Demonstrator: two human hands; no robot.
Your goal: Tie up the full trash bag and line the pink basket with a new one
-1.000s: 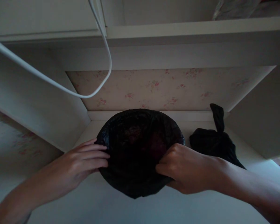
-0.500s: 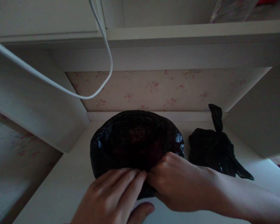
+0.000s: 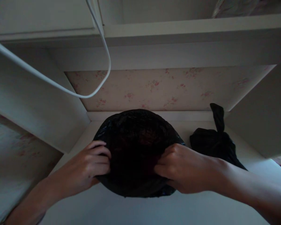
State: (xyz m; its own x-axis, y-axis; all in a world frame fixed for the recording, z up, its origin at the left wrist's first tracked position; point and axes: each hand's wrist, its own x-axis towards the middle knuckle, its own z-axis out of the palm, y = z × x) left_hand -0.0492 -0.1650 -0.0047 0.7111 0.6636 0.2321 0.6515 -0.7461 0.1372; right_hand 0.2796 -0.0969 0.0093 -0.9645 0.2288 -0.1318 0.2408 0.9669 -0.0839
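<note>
A round bundle in a black plastic bag point(image 3: 133, 140) sits on a white shelf point(image 3: 121, 212) inside a dim cupboard. My left hand point(image 3: 90, 164) grips the bag's left side with curled fingers. My right hand point(image 3: 180, 167) clutches the bag's right front edge. The bag's front bulges over the shelf surface between my two hands. What the bag contains is hidden.
A smaller knotted black bag point(image 3: 213, 142) lies on the shelf just right of my right wrist. A white cable point(image 3: 61, 89) loops down from above on the left. Floral paper point(image 3: 164, 89) lines the back wall. White side panels close in both sides.
My left hand went from the bag's front middle back to its left side. The right hand kept its hold on the right front edge. The bag looks rounder and fuller again.
</note>
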